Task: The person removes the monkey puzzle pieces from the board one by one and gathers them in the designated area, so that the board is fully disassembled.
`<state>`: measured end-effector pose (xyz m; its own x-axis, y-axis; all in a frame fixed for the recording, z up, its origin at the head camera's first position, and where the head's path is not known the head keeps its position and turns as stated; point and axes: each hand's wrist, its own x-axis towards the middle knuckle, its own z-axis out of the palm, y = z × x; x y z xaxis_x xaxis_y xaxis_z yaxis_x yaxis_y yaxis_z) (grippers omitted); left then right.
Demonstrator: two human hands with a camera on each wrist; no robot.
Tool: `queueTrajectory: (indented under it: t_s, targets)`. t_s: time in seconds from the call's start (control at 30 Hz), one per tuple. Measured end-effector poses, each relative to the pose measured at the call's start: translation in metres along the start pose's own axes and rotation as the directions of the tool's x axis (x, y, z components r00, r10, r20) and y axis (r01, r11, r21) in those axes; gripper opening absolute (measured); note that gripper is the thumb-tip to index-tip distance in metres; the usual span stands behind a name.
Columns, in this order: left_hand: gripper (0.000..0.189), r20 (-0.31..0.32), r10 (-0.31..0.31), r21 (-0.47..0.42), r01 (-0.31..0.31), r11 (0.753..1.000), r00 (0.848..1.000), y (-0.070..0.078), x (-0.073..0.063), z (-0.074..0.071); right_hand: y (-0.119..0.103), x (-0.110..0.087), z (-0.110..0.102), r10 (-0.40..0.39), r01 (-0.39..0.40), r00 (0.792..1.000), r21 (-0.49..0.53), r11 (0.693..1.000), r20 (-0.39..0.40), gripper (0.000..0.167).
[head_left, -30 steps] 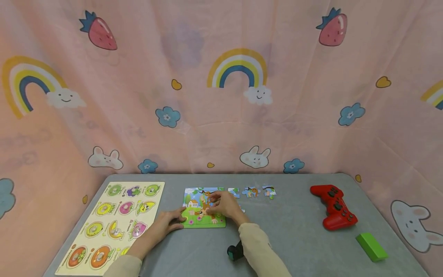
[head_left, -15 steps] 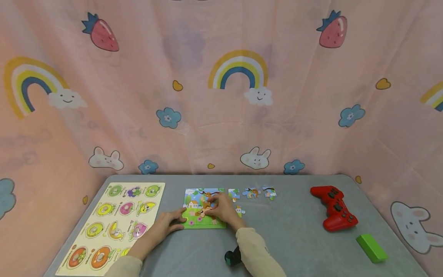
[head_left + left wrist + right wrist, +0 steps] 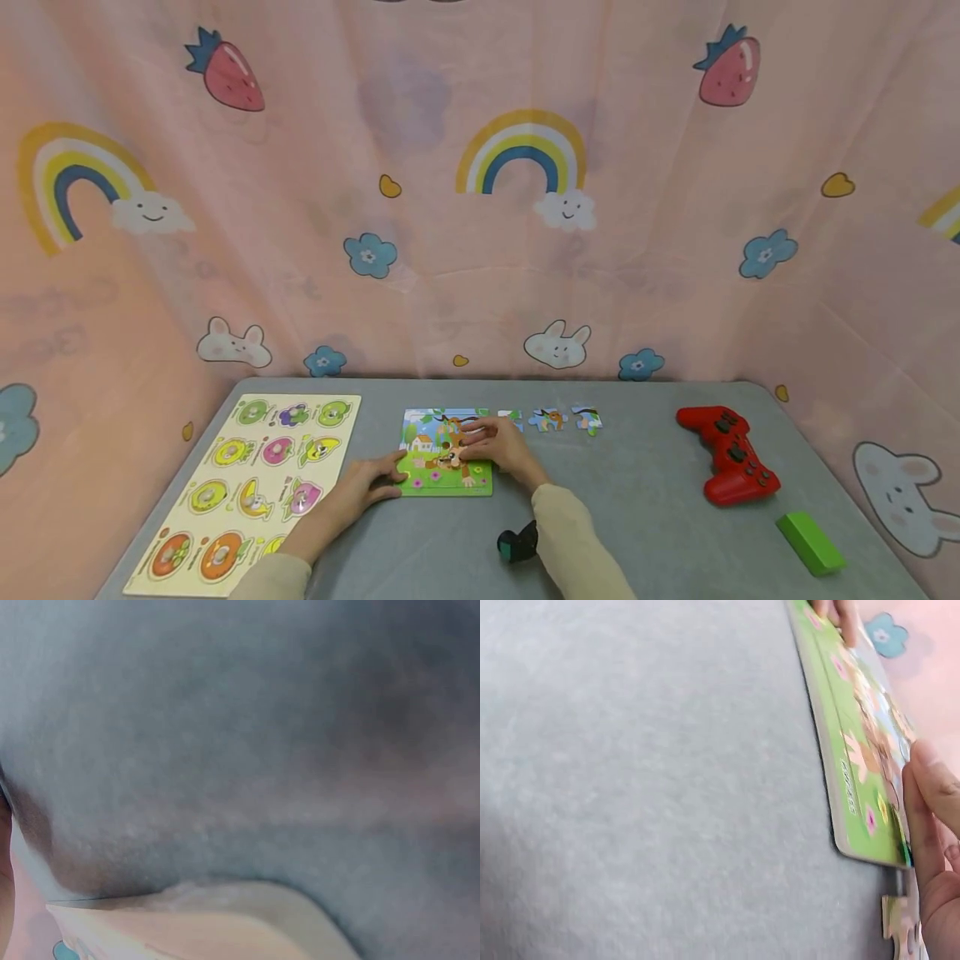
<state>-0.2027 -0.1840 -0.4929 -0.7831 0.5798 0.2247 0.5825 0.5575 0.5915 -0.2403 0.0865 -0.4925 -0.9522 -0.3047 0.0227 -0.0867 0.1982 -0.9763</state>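
A jigsaw puzzle board [image 3: 450,483] with a cartoon animal, a house and pink flowers lies flat on the grey table. My left hand [image 3: 369,482] rests at its left edge, fingertips touching the border. Above the board's right part is my right hand [image 3: 498,446], its fingertips on or close over the picture. In the right wrist view the thumb [image 3: 934,780] and a finger reach over the board's corner, with no piece showing between them. Loose jigsaw pieces [image 3: 549,419] lie right of the board, one partly hidden behind the right hand. The left wrist view shows mostly blurred cloth.
A fruit-picture board [image 3: 247,454] lies at the left. A red game controller [image 3: 731,457] and a green block [image 3: 810,542] are at the right. A small black object [image 3: 517,546] shows beside the right sleeve. A printed pink curtain [image 3: 480,308] hangs behind the table.
My right hand has drawn slightly to the right and its fingers have loosened, uncovering more of the animal picture. The left hand stays at the board's edge.
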Motion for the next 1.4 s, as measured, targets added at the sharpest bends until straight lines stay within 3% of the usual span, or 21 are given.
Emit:
queueTrajectory:
  t_s: [0.53,0.83,1.1,1.4]
  targets:
    - [0.017,-0.01,0.008,-0.008,-0.008,1.0,1.0,-0.001,-0.001,0.0,0.005,-0.008,-0.025,0.104,-0.112,0.993,0.165,0.98,0.061,0.034]
    - [0.017,-0.024,0.026,-0.003,-0.026,1.0,0.999,-0.003,-0.001,0.002,0.007,-0.016,-0.043,0.125,-0.134,0.991,0.199,0.971,0.055,0.037]
    - [0.018,-0.012,0.016,-0.007,-0.016,1.0,1.0,-0.001,0.0,0.0,0.01,-0.025,-0.06,0.102,-0.124,0.99,0.261,0.957,0.098,0.031]
    - [0.017,-0.007,0.018,-0.014,-0.019,1.0,1.0,0.0,-0.001,0.0,0.016,-0.036,-0.079,0.131,-0.14,0.99,0.223,0.965,0.057,0.034]
